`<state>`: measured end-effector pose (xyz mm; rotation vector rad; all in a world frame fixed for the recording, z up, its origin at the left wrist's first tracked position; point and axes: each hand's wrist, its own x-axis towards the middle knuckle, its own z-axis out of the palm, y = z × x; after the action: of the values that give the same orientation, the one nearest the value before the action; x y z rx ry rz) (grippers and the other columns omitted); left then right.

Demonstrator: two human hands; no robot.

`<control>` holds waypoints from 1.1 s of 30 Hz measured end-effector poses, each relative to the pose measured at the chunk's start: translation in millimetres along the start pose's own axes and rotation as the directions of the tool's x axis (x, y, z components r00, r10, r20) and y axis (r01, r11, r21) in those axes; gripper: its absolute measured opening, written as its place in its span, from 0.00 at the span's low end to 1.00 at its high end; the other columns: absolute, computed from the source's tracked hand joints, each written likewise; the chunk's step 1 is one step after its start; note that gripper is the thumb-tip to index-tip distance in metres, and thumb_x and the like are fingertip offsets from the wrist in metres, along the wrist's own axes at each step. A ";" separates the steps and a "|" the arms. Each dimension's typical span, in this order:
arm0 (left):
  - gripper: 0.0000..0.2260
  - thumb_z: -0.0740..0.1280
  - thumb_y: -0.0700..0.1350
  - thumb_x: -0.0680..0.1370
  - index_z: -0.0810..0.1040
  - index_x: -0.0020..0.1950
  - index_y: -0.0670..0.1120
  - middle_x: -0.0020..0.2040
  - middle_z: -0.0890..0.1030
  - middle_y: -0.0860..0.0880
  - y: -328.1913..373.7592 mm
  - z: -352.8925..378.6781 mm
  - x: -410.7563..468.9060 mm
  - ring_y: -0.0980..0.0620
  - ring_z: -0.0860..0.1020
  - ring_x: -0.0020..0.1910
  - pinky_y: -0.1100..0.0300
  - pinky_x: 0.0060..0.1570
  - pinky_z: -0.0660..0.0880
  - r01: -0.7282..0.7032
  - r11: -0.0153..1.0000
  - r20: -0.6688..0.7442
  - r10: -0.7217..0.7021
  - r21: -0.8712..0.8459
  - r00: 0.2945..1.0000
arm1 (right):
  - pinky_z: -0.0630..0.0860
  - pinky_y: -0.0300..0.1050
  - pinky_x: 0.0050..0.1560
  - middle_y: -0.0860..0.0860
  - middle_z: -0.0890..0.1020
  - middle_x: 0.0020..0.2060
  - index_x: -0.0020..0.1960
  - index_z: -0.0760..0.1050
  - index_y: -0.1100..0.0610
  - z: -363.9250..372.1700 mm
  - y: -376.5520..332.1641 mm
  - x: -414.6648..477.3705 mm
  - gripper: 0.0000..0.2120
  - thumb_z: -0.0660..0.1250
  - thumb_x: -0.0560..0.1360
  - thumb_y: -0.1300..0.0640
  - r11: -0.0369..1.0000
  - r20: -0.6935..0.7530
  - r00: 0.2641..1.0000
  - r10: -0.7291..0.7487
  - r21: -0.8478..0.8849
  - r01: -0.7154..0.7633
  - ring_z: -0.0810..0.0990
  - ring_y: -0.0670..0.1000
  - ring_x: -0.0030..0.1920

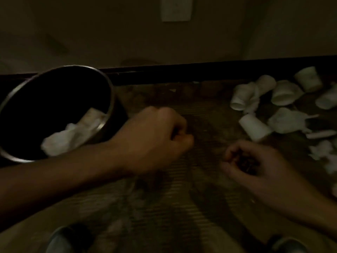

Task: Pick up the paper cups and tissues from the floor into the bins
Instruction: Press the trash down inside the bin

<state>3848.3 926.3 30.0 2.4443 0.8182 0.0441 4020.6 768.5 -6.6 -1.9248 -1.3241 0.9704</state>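
Dim, blurred view.
- White paper cups [284, 92]: a cluster lying on their sides on the brown wooden floor [182, 198], upper right of frame. One paper cup [255, 127] lies nearest the hands.
- Crumpled white tissues [288, 123] lie among the cups. Smaller torn white scraps [324, 154] sit at the right edge.
- Round dark bin with a metal rim [107, 84], upper left. A white tissue wad [62, 141] and what looks like a cup are inside.
- Left hand [155, 139], centre frame just beside the bin: grip curled into a fist, nothing visible in it.
- Right hand [255, 161], lower right, near the nearest cup but not touching it: fingers loosely curled, grip slack, nothing white in it.
- Dark baseboard [182, 70] runs behind.

Risks, as judged:
- The pile and the bin are well apart, so a light cup could slip out on the carry across.
- Thin cups may crush under a hard squeeze.
- Poor light could leave the small scraps unnoticed.
- Grabbing several pieces at once may shed tissue short of the rim.
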 end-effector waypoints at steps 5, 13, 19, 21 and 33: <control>0.15 0.63 0.57 0.77 0.71 0.34 0.51 0.31 0.74 0.54 76.6 80.2 50.3 0.57 0.74 0.33 0.52 0.37 0.74 -0.114 0.993 0.270 0.108 0.006 0.957 | 0.73 0.47 0.40 0.42 0.78 0.34 0.40 0.74 0.44 -18.4 73.6 -38.7 0.05 0.69 0.72 0.52 0.991 -0.085 0.989 0.124 -0.036 -0.128 0.76 0.41 0.37; 0.11 0.67 0.52 0.78 0.78 0.39 0.48 0.34 0.77 0.53 188.1 237.8 120.1 0.54 0.76 0.36 0.60 0.34 0.70 0.016 0.973 0.436 0.088 -0.230 0.896 | 0.74 0.39 0.43 0.45 0.80 0.44 0.48 0.76 0.47 -97.0 193.1 -134.7 0.05 0.68 0.77 0.56 0.848 -0.350 0.778 0.522 0.113 -0.518 0.78 0.43 0.44; 0.10 0.64 0.46 0.81 0.79 0.60 0.45 0.49 0.80 0.48 239.8 340.1 139.7 0.50 0.79 0.51 0.62 0.45 0.71 0.090 0.917 0.561 0.157 -0.387 0.813 | 0.75 0.41 0.49 0.55 0.78 0.59 0.63 0.74 0.54 -122.3 301.0 -170.4 0.12 0.62 0.81 0.57 0.739 -0.461 0.596 0.658 0.244 -0.627 0.78 0.52 0.54; 0.14 0.64 0.45 0.81 0.77 0.66 0.44 0.56 0.81 0.44 252.6 358.1 147.9 0.46 0.79 0.57 0.58 0.55 0.75 0.172 0.895 0.581 0.112 -0.412 0.806 | 0.74 0.52 0.62 0.59 0.70 0.69 0.67 0.72 0.54 -130.6 329.4 -166.5 0.15 0.61 0.81 0.57 0.717 -0.442 0.587 0.678 0.220 -0.661 0.75 0.58 0.63; 0.16 0.64 0.49 0.82 0.74 0.68 0.46 0.60 0.80 0.45 246.7 377.0 155.8 0.47 0.79 0.57 0.55 0.56 0.76 0.332 0.743 0.452 -0.044 -0.581 0.891 | 0.70 0.29 0.33 0.44 0.82 0.37 0.50 0.82 0.54 -124.7 339.4 -129.1 0.06 0.68 0.77 0.54 0.758 -0.442 0.618 0.650 0.326 -0.565 0.79 0.40 0.37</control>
<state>4185.0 664.3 -182.8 1.6134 0.7039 -0.2291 4265.1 528.8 -180.4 -2.3349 -0.2336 0.6983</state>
